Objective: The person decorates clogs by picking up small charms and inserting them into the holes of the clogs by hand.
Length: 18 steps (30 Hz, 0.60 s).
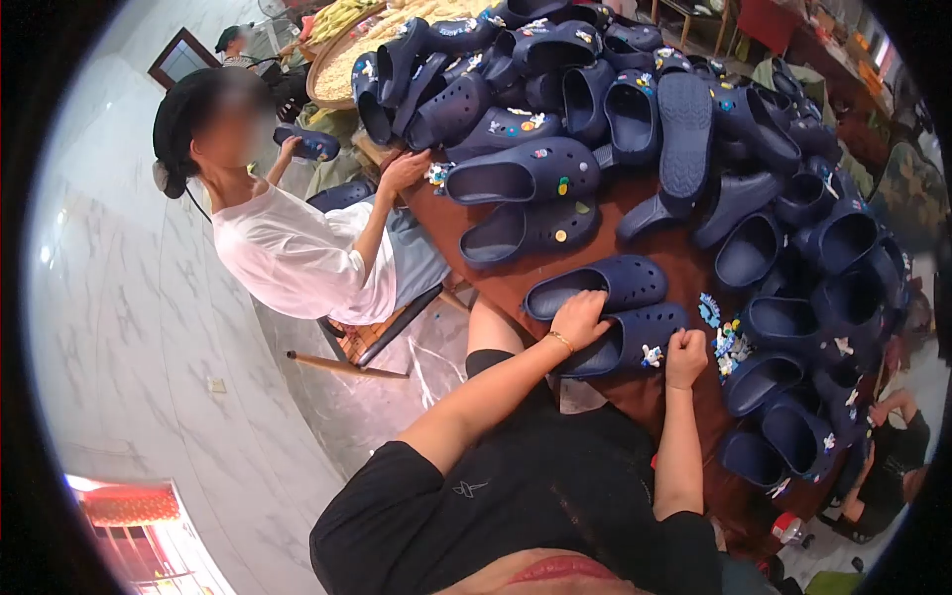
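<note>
Two navy clogs lie side by side before me, a far clog (637,282) and a near clog (647,332) with a small white charm (651,355) on its upper. My left hand (580,319), with a gold bracelet at the wrist, is closed on the near clog at its foot opening; some fingers are hidden. Beside the toe of that clog, my right hand (686,359) is closed in a fist-like pinch, and whatever it may hold is hidden. A pile of small charms (732,347) lies just right of it.
Many navy clogs (684,129) are heaped across the brown tabletop (615,223), at the back and right. On the left sits a co-worker (297,248) holding a clog (307,144). A woven tray (332,74) stands behind. Another person (892,456) is at lower right.
</note>
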Each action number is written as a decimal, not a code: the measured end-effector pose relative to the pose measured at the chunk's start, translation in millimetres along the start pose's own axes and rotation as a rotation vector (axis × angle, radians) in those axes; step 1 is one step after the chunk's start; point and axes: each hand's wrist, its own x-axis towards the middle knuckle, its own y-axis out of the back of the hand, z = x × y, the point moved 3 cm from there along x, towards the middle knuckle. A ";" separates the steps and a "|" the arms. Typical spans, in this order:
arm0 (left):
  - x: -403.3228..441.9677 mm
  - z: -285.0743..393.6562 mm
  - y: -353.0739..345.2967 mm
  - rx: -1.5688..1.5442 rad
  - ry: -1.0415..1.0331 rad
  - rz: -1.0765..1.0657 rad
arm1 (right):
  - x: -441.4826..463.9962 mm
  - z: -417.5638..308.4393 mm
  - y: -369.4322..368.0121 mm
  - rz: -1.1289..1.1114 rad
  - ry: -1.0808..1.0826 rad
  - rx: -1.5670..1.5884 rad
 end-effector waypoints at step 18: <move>3.2 -4.5 1.4 -0.007 -0.040 0.024 | -31.0 -86.0 33.3 -0.450 0.213 0.104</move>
